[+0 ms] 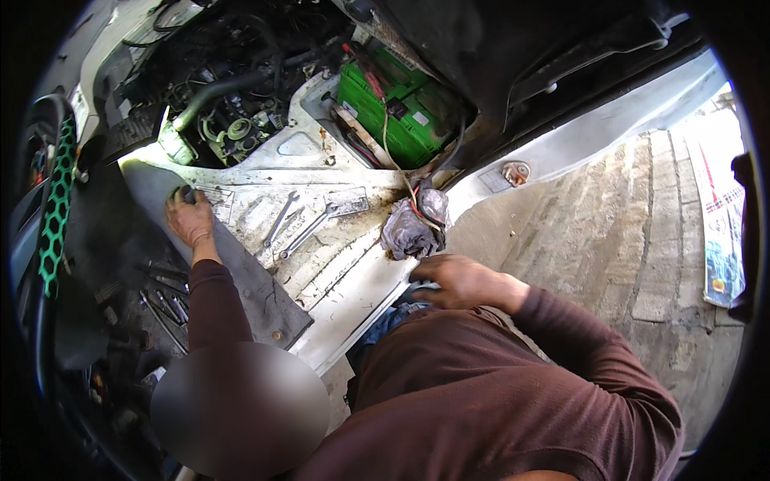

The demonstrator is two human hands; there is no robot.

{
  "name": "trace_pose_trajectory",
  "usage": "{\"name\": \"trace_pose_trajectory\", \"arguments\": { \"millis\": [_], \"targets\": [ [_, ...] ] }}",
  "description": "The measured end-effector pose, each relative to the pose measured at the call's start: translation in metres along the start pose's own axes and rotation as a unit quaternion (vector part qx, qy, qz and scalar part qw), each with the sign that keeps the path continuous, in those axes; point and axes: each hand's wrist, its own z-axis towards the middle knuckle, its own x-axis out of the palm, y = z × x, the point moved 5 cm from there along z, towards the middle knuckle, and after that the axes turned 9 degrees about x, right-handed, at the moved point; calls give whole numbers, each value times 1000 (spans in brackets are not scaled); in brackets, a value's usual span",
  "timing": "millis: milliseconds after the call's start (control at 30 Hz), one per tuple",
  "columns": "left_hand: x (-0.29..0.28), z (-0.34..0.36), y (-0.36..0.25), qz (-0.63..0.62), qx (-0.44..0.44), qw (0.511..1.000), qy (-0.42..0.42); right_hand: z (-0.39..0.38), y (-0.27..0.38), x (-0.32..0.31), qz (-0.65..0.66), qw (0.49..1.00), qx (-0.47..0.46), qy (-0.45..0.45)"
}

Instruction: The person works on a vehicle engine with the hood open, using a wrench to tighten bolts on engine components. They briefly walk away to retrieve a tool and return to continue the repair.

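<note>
My left hand [191,218] reaches across a grey flat panel [253,276]. Its fingers curl round a small dark rounded object [188,194], whose kind I cannot make out. Just right of it, two metal wrenches, one [281,219] shorter and the other [308,232] longer, lie on the dirty white vehicle body panel [250,186]. My right hand [464,282] is by my waist, close to the white sill [365,309]. It is slightly blurred, and its fingers are partly hidden, so their grip does not show.
An open engine bay [233,112] lies beyond, with a lit lamp [172,144] at its edge. A green battery [413,112] with cables sits to its right, above a crumpled plastic bag [405,232]. Several tools [164,309] lie left, near a steering wheel [58,200]. Paving [601,232] stretches right.
</note>
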Motion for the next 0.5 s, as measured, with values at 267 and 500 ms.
{"name": "trace_pose_trajectory", "arguments": {
  "millis": [267, 500],
  "targets": [
    [-19, -87, -25, 67, 1, 990, 125, -73, -88, -41, 95, 988, 80, -87],
    [-96, -214, -112, -10, -194, 964, 184, -43, -116, -69, -15, 994, -111, 16]
  ]
}}
